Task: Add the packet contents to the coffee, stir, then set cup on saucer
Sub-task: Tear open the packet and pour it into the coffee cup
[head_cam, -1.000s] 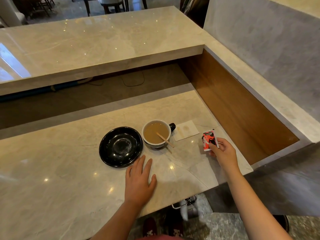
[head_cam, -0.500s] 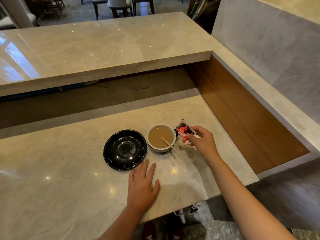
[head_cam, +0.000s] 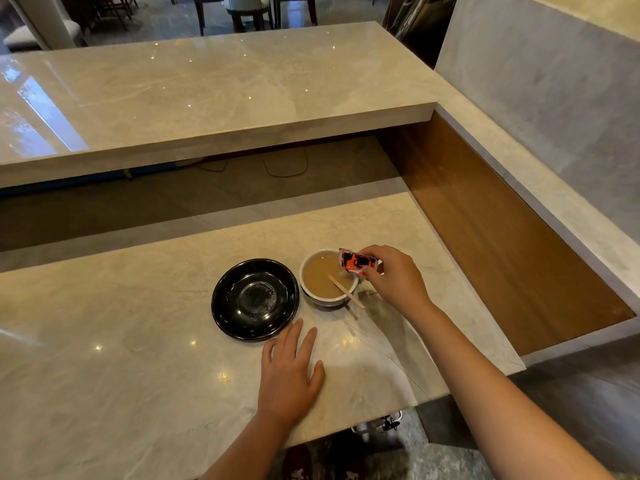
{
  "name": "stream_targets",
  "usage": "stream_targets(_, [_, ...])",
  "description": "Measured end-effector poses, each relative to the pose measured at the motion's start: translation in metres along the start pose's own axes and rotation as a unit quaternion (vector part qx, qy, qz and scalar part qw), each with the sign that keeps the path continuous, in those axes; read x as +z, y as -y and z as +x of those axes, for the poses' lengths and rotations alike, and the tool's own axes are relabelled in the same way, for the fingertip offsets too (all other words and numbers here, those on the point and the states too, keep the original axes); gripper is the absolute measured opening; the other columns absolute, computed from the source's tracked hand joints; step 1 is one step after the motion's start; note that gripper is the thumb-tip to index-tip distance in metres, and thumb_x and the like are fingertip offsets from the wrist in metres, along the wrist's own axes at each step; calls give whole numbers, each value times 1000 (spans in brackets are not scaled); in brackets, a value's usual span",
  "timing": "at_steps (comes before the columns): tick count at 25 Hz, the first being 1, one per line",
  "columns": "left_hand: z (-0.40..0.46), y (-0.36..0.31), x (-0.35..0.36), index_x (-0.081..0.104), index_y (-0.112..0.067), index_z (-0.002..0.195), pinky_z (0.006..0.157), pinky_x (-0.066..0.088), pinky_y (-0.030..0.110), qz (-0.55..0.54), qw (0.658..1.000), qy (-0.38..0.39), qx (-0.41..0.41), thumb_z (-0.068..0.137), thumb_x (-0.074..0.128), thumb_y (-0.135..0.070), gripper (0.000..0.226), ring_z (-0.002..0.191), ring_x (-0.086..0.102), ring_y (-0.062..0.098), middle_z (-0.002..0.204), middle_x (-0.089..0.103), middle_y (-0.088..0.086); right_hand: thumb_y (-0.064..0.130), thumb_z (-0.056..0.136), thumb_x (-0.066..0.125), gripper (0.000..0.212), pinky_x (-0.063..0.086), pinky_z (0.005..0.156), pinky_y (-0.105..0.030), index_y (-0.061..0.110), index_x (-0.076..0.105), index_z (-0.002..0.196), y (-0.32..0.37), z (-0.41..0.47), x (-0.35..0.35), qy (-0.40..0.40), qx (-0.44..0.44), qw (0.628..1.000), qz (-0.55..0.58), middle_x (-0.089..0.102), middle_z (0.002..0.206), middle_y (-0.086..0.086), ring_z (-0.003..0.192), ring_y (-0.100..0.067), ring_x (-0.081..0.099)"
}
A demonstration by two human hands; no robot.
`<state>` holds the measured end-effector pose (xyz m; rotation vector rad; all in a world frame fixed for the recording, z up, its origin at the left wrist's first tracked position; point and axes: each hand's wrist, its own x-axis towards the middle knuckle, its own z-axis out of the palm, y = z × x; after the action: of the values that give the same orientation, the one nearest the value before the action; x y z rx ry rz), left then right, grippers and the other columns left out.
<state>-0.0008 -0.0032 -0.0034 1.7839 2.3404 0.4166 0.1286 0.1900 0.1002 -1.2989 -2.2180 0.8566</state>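
Both hands work around the cup [head_cam: 327, 277]. Our right hand [head_cam: 393, 277] pinches the packet [head_cam: 356, 263] over its rim to pour; our left hand [head_cam: 289, 374] lies flat, fingers apart, on the worktop [head_cam: 121, 341] below it.

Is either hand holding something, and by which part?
The right hand pinches the red packet by its right end; the left hand holds nothing.

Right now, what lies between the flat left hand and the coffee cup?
Only bare marble counter in the head view; the left hand rests flat, short of the cup, with the black saucer off to the side.
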Motion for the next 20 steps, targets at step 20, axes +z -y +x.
stream_targets(20, [0, -1, -4, 46, -20, 134, 103, 24, 47, -3, 1000, 4, 5, 86, 37, -45, 55, 131, 31, 24, 143, 40, 9, 3, 90, 52, 11, 55, 53, -18, 6, 63, 91, -20, -22, -15, -63, 206, 855, 472, 65, 77, -11, 59, -10, 67])
